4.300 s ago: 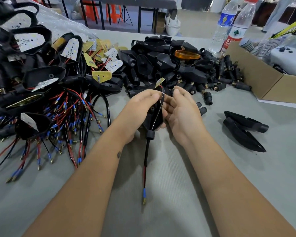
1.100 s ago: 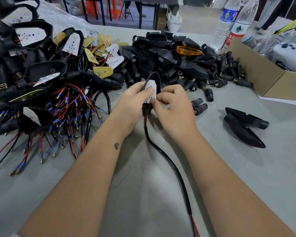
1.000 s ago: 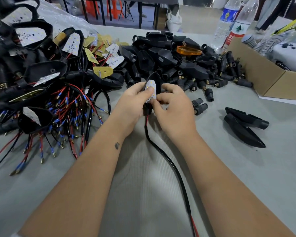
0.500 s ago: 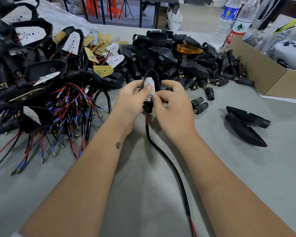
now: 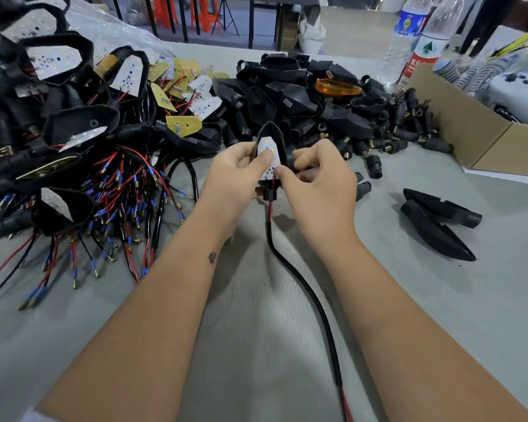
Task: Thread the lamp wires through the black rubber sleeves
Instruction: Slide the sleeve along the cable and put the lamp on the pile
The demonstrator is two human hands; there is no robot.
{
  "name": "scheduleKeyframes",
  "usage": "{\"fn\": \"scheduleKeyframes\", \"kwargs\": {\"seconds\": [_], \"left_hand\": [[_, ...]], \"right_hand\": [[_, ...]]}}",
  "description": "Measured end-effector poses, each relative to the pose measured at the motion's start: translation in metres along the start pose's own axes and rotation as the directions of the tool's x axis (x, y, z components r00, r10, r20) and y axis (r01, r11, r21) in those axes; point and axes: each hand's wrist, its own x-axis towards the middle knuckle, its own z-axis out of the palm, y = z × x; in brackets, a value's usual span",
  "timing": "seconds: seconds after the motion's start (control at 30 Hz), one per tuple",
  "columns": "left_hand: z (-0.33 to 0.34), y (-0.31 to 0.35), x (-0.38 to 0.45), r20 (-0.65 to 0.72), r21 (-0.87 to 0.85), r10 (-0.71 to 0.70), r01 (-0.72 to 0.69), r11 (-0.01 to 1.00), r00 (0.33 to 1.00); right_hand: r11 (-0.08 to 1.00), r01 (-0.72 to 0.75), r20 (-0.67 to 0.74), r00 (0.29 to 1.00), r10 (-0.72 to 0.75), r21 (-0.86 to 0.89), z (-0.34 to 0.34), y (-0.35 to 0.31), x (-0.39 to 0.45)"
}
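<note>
Both hands meet above the grey table (image 5: 256, 345). The left hand (image 5: 235, 175) grips a black lamp housing (image 5: 279, 138), its thumb pressing the white LED board (image 5: 269, 158) into the shell. The right hand (image 5: 320, 181) pinches the housing's lower right edge, fingers curled round its far side. Below the housing's neck, the red and black wires (image 5: 270, 208) enter a black rubber sleeve (image 5: 305, 287) that runs toward the viewer; red wire reappears at its near end (image 5: 346, 403).

Step in hand, as judged: threading on this unit appears complete, and the board is being seated. The next move likely calls for setting this unit on the finished pile (image 5: 73, 166) at left and taking an empty housing from the heap (image 5: 290, 92) behind.
</note>
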Motion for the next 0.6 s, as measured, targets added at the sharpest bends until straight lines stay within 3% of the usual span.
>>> {"fn": "scheduleKeyframes", "kwargs": {"seconds": [0.1,0.23,0.43,0.6], "left_hand": [[-0.0021,0.0009,-0.0005,0.025,-0.005,0.029,-0.029,1.000,0.999],[-0.0036,0.0036,-0.0010,0.045,-0.021,0.050,-0.050,0.999,0.998],[-0.0035,0.0056,0.0007,0.006,-0.024,0.006,-0.005,1.000,1.000],[-0.0042,0.0026,0.0002,0.014,-0.013,0.047,-0.047,0.999,0.999]], "right_hand": [[0.980,-0.157,0.129,0.982,0.141,0.123,-0.0016,0.0003,0.0026],[0.927,-0.270,0.260,0.944,0.202,0.259,-0.0028,0.0000,0.0045],[0.927,-0.274,0.305,0.933,0.190,0.258,-0.0040,-0.0002,0.0045],[0.931,-0.266,0.316,0.931,0.181,0.250,-0.0029,-0.0016,0.0038]]}}
